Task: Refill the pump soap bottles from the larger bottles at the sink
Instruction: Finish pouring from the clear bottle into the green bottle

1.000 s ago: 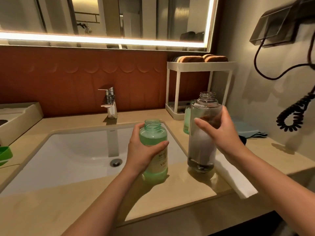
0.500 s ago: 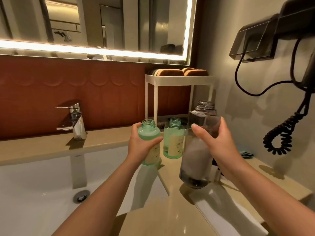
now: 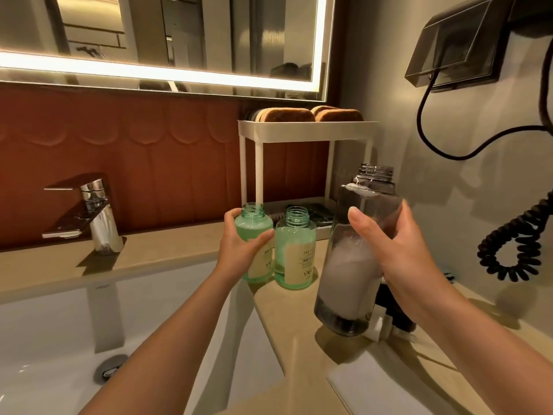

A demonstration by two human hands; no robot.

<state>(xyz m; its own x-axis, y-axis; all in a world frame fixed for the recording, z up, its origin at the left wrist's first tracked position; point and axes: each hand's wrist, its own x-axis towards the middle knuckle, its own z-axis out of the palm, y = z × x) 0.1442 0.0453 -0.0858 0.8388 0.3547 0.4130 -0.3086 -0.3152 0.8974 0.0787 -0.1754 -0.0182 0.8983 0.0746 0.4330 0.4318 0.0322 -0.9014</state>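
My left hand is gripping the green bottle at nine o'clock of its twin; my right hand is clasping the large bottle at three o'clock; I'm aiming for an upright, gentle set-down.

Hotel-type bathrm: sink, lit mirror, wall-mounted hairdryer cord.

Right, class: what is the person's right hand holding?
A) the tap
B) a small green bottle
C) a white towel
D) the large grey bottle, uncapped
D: the right hand grips the large grey bottle, its neck open; the left hand holds a small green bottle.
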